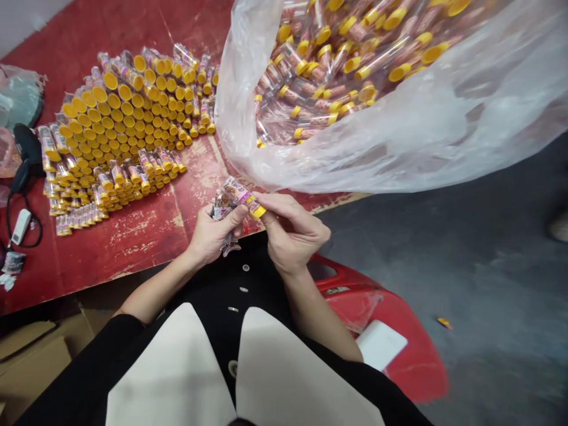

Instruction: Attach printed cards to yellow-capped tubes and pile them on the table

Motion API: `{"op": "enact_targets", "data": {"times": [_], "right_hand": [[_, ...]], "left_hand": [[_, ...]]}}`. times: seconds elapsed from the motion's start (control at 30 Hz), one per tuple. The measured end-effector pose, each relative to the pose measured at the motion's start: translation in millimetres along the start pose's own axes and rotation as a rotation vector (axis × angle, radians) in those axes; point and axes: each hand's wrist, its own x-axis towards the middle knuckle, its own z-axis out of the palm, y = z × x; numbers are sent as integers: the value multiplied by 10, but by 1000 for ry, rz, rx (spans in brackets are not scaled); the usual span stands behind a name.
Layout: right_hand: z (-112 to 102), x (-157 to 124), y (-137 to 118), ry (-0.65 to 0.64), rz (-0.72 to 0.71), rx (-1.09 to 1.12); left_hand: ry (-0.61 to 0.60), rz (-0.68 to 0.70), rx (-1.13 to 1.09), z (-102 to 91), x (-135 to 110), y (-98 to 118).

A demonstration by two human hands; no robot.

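Note:
Between both hands, at the near edge of the red table, is a small clear tube with a yellow cap [242, 195] and a printed purple-and-white wrapper. My left hand [216, 234] is closed, its thumb on the tube's side, and it also grips a bunch of printed plastic sleeves [222, 206] whose lower end hangs below the fingers. My right hand [290, 231] pinches the tube at its yellow cap end with thumb and forefinger. A large pile of wrapped yellow-capped tubes [119, 112] lies stacked on its side to the left.
A big translucent plastic bag [390, 148] full of yellow-capped tubes stands open at the right. On the red table [146, 254], a black corded device [27, 151] lies far left. A red chair [417, 349] holds a white item [381, 345]. Cardboard [35, 361] sits lower left.

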Motion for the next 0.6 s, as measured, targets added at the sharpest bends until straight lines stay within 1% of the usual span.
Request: {"op": "enact_targets", "data": {"times": [0.07, 0.2, 0.3, 0.4, 0.5, 0.53, 0.6], "right_hand": [[37, -17, -5, 41, 12, -4], [110, -13, 10, 55, 11, 15], [195, -18, 50, 50, 15, 13], [313, -42, 115, 12, 32, 44], [530, -32, 230, -43, 92, 95], [648, -10, 285, -66, 121, 115], [976, 57, 410, -120, 179, 140]], "left_hand": [[7, 4, 1, 1, -16, -17], [32, 31, 4, -50, -16, -37], [54, 34, -3, -130, -9, -47], [96, 25, -53, -250, 7, -57], [165, 18, -165, -426, 50, -31], [198, 16, -230, -499, 69, -7], [300, -15, -389, -660, 101, 60]]}}
